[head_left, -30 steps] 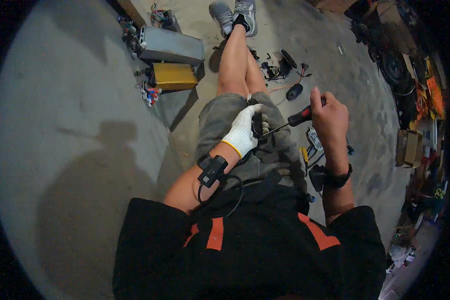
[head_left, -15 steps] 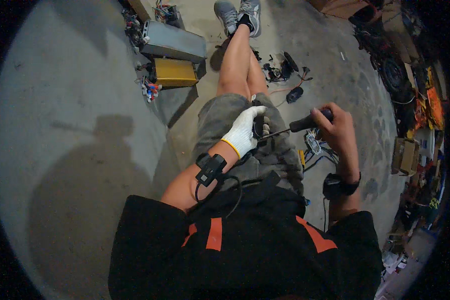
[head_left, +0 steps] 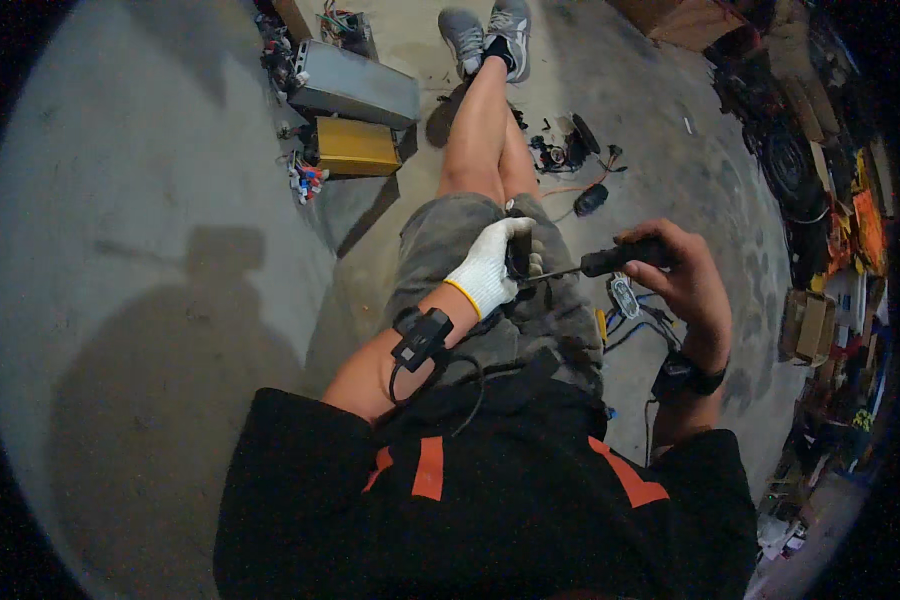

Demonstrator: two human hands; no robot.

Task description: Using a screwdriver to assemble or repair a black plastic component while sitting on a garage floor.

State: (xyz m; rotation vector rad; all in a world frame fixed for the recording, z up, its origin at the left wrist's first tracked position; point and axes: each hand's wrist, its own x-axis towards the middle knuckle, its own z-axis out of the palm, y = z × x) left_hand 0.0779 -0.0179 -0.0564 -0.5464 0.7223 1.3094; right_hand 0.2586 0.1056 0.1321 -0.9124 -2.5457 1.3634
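My left hand [head_left: 490, 262], in a white knit glove with a yellow cuff, is closed around a small dark part [head_left: 518, 256] over my lap. The glove hides most of that part, so its kind cannot be made out. Bare, my right hand [head_left: 675, 265] grips the black handle of a screwdriver [head_left: 610, 259]. Its thin metal shaft runs leftward, and the tip meets the dark part at the gloved fingers.
A silver metal case [head_left: 355, 85] and a yellow case [head_left: 355, 147] with connectors stand ahead on the left. Loose dark parts [head_left: 560, 152] and a cabled black piece [head_left: 591, 199] lie right of my legs. Beside my right thigh is a wired silver unit [head_left: 623, 297]. Boxes and clutter [head_left: 812, 325] line the right.
My right hand has shifted slightly right and down and turned about the screwdriver handle, its fingers now stretched along the top. The left hand keeps its hold almost unmoved.
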